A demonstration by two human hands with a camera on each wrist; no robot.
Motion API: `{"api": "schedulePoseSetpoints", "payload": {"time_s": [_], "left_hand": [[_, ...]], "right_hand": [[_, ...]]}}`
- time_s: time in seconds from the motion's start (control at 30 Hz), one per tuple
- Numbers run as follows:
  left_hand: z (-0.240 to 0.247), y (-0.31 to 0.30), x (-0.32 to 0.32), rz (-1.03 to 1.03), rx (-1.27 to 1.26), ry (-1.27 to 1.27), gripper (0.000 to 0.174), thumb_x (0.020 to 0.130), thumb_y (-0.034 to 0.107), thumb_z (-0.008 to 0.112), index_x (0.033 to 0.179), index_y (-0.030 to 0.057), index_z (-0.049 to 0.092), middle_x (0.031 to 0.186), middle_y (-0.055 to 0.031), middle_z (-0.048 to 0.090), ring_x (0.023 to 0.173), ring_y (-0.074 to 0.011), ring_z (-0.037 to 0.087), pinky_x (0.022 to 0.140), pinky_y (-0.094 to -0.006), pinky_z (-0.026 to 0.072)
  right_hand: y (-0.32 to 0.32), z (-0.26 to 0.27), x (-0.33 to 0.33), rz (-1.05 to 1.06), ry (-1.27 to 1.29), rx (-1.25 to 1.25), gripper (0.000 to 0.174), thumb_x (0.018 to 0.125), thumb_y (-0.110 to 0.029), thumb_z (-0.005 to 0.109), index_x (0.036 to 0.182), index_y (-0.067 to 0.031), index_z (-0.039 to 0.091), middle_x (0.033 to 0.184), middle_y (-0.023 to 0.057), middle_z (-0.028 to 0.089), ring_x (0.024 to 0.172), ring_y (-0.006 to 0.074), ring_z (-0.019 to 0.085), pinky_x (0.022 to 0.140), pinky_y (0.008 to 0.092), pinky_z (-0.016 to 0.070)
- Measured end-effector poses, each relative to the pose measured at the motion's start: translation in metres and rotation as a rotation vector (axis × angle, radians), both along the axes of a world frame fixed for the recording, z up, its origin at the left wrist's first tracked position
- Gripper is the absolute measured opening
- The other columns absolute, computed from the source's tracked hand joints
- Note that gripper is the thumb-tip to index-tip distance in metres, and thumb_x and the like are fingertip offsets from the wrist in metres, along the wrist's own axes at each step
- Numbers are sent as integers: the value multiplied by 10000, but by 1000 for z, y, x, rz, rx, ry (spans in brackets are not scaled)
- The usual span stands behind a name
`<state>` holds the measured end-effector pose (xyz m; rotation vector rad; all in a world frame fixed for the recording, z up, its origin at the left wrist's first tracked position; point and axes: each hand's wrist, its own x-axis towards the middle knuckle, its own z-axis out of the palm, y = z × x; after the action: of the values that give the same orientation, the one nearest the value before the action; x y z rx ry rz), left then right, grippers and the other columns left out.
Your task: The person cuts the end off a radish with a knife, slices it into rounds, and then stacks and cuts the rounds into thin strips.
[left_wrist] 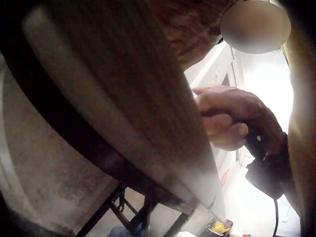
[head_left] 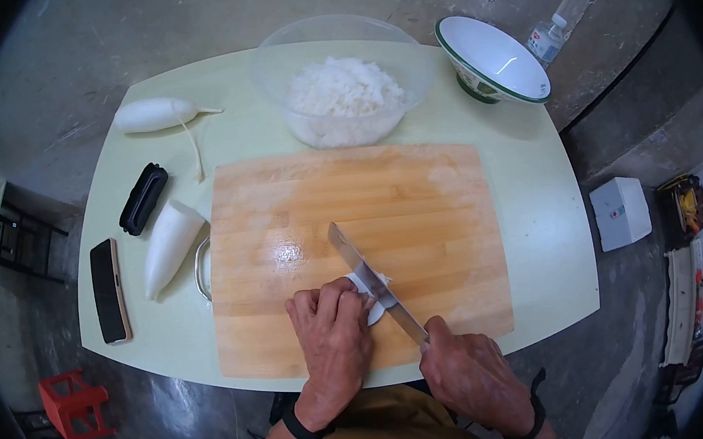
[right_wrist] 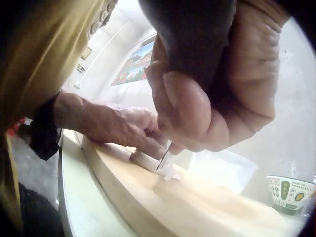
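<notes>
My right hand (head_left: 469, 372) grips the handle of a kitchen knife (head_left: 346, 248), its blade slanting across a white radish piece (head_left: 375, 314) on the wooden cutting board (head_left: 426, 213). Bent fingers of my left hand (head_left: 332, 334) hold that piece down, right beside the blade. In the right wrist view, thin white slivers (right_wrist: 171, 174) lie at the blade's edge, and the left hand (right_wrist: 121, 126) covers part of the radish. Much of the knife handle is hidden inside the right fist. The left wrist view is mostly filled by the board's and table's edge, with the right hand (left_wrist: 224, 116) beyond.
A clear plastic bowl (head_left: 271, 63) of shredded white radish stands behind the board. Left of the board lie a cut radish (head_left: 172, 248), a whole radish (head_left: 150, 116), a black case (head_left: 144, 199) and a phone (head_left: 108, 291). A green-rimmed bowl (head_left: 482, 83) sits at the back right.
</notes>
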<state>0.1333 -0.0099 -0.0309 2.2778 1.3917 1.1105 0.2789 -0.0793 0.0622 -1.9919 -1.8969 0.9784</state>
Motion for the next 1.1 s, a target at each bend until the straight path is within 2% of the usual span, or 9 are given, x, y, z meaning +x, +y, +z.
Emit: {"api": "schedulePoseSetpoints", "payload": {"time_s": [0.17,0.33,0.53,0.83,1.1], "left_hand": [[-1,0,0,-4,12,-3,146,764,35,710,816,56,575,968,-48,609,790,-267,462,739,-398,348],[-1,0,1,-19,22,-27,145,763,31,710,833,57,586,975,-48,608,801,-268,471,749,-393,353],[-1,1,0,-7,8,-25,151,751,16,708,836,53,588,975,-54,609,815,-268,478,763,-392,356],[-2,-1,0,-7,13,-18,150,753,7,702,847,40,590,980,-63,612,812,-273,479,765,-392,355],[-3,-1,0,-7,5,-12,147,758,16,705,841,35,585,964,-69,607,813,-275,478,763,-393,357]], "right_hand": [[16,-12,-4,9,9,-29,154,913,-91,537,907,25,436,553,218,503,562,445,556,540,511,430],[22,-15,-4,15,63,122,156,927,-101,527,898,20,433,540,221,457,538,440,523,527,513,401],[18,-19,1,-27,125,112,162,940,-101,510,876,19,423,539,224,467,540,454,522,532,530,384],[0,1,1,-53,80,0,161,925,-105,532,898,26,443,532,211,491,523,450,533,523,522,417],[-4,5,-3,-39,5,8,164,921,-103,541,892,23,439,543,212,509,548,450,554,535,528,431]]}}
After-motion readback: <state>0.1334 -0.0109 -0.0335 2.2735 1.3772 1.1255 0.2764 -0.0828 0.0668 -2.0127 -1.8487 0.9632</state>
